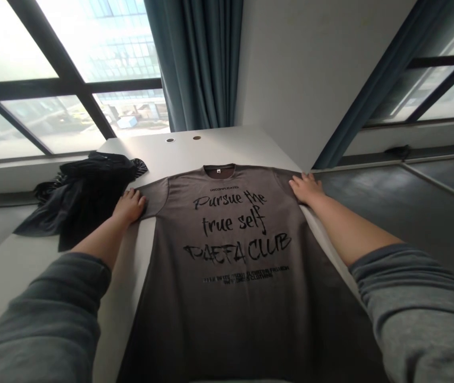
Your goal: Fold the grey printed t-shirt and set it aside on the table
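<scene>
A brown short-sleeved T-shirt (235,239) lies flat on the white table (195,151), front up, with its collar away from me and black lettering across the chest. My left hand (129,206) rests flat on the shirt's left sleeve, and my right hand (305,189) lies on the right sleeve near the shoulder. Neither hand visibly grips the cloth. Just beyond my left hand, a crumpled pile of black cloth (83,197) touches the sleeve. Grey sleeves cover both my forearms up to the wrist area.
Two round cable grommets (183,138) are set in the far table surface. The table's right edge drops to a dark floor (402,213). Large windows (59,90) and teal curtains (191,58) stand behind the table, beside a white wall (310,80).
</scene>
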Available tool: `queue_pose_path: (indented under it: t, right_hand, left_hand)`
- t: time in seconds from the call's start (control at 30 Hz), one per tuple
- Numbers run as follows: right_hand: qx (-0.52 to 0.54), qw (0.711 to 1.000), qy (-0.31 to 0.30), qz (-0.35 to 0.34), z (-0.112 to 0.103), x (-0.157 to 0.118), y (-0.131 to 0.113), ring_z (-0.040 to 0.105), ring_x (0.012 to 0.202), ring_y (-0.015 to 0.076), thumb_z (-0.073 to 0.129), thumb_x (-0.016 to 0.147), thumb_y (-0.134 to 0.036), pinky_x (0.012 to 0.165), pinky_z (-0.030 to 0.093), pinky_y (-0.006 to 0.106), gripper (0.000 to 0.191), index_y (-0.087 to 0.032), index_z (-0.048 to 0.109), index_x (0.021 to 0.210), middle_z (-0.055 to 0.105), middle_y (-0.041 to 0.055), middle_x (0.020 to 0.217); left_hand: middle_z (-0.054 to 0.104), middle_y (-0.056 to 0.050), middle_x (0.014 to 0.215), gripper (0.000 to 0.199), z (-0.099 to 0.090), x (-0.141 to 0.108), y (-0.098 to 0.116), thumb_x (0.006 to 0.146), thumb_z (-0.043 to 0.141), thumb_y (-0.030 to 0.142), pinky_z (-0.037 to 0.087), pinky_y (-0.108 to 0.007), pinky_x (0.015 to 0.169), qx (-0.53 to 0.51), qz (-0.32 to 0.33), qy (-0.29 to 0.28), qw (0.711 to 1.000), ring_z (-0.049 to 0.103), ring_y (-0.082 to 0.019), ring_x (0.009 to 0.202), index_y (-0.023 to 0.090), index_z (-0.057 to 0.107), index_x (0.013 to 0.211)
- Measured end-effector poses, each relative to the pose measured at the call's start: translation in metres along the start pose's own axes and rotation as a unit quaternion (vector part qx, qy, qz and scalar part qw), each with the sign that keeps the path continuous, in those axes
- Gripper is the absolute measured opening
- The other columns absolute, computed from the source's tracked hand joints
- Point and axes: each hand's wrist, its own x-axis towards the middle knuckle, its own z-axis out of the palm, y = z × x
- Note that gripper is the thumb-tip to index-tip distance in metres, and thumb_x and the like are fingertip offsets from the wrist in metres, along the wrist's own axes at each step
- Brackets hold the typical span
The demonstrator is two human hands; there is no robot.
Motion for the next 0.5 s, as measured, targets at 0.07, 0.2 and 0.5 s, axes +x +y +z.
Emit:
queue_pose_path:
  t: [0.07,0.2,0.5]
  right_hand:
    - [-0.004,0.997,0.039,-0.073,-0.013,-0.038,-0.010,0.017,0.161,0.0374,0.022,0.108,-0.053,0.128,0.020,0.060,0.070,-0.014,0.039,0.164,0.023,0.0158,0.175]
    - [0.008,0.966,0.017,-0.259,-0.016,-0.145,-0.024,0.011,0.164,0.0318,0.029,0.106,-0.056,0.131,0.015,0.055,0.070,-0.021,0.036,0.166,0.020,0.0072,0.176]
    - [0.078,0.966,0.013,-0.248,0.014,-0.280,0.009,0.023,0.162,0.0288,0.035,0.105,-0.053,0.130,0.028,0.052,0.069,-0.025,0.032,0.168,0.024,0.0077,0.175]
  left_hand:
    - [0.022,-0.021,0.174,0.066,-0.008,-0.035,0.024,0.109,0.024,0.042,0.023,-0.056,0.129,-0.007,0.018,0.012,1.000,0.020,-0.035,0.162,0.003,0.036,0.161]
    - [0.023,-0.007,0.175,0.065,-0.014,-0.144,0.084,0.107,0.028,0.046,0.020,-0.046,0.132,-0.041,0.171,-0.021,0.984,0.019,-0.025,0.163,0.016,0.039,0.164]
    - [0.022,-0.002,0.174,0.069,-0.024,-0.294,0.105,0.103,0.038,0.051,0.023,-0.043,0.133,-0.058,0.185,-0.056,0.979,0.024,-0.023,0.161,0.027,0.033,0.168]
